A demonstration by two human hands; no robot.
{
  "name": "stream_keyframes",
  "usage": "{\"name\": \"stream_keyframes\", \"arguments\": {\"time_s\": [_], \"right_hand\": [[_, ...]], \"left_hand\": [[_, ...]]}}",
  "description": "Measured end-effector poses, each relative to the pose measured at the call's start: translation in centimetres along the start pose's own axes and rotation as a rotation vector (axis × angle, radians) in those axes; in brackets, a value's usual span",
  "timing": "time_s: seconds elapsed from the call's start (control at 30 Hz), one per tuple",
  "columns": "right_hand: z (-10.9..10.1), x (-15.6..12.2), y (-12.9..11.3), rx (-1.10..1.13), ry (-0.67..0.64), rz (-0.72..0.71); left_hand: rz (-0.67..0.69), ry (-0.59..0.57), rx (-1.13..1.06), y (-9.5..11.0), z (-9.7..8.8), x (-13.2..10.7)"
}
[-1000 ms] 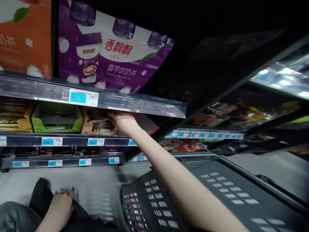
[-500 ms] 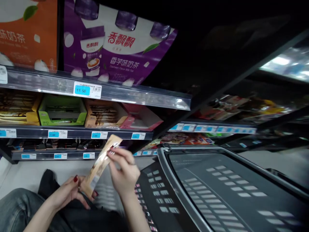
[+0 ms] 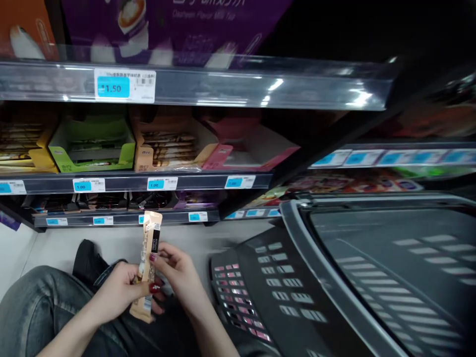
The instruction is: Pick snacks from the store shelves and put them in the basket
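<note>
A slim beige stick sachet (image 3: 148,248) stands nearly upright between my hands, low in front of the shelves. My left hand (image 3: 124,287) is closed round its lower half, with the thumb lying across the front. My right hand (image 3: 174,267) pinches its right edge near the middle, thumb on the front. A dark printed panel shows on the sachet's upper right side; the small print is too blurred to read. Beyond it, an orange-beige carton (image 3: 169,148) of similar sachets sits on the lower shelf, beside a green carton (image 3: 92,144) and a pink carton (image 3: 245,148).
A dark grey shopping basket (image 3: 275,277) with slotted sides stands close on my right, pink items showing through the slots. Shelf edges (image 3: 223,89) with price tags run across in front. Purple milk tea packaging (image 3: 178,29) is above. My bent knee (image 3: 33,292) is at lower left.
The sachet has turned from slanted to nearly upright. My left hand has gone from loosely supporting its bottom to gripping it; my right hand has moved lower along it. The view has shifted downward and closer.
</note>
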State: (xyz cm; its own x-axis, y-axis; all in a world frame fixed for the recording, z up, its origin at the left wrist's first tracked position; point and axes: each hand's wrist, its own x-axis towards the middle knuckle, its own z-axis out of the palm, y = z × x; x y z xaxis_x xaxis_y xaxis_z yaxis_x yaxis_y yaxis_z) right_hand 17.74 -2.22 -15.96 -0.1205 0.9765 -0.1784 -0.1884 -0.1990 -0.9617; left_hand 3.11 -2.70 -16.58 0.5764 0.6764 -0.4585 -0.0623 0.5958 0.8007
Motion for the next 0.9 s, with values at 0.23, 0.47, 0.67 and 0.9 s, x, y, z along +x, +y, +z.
{"name": "stream_keyframes", "arguments": {"time_s": [0.23,0.47,0.67,0.9], "right_hand": [[-0.1,-0.4,-0.5,0.223,0.146,0.062],[-1.2,-1.1,-1.8,0.157,0.159,0.023],[-2.7,-1.9,-2.8,0.0,0.115,0.02],[-3.0,-2.0,-3.5,-0.11,0.276,0.035]], "left_hand": [[-0.11,-0.051,0.136,-0.8,0.5,-0.1],[0.025,-0.019,0.362,0.3,-0.5,-0.5],[-0.011,-0.053,0.388,2.9,-2.5,-1.6],[0.246,0.354,0.043,3.4,-3.9,-1.5]]}}
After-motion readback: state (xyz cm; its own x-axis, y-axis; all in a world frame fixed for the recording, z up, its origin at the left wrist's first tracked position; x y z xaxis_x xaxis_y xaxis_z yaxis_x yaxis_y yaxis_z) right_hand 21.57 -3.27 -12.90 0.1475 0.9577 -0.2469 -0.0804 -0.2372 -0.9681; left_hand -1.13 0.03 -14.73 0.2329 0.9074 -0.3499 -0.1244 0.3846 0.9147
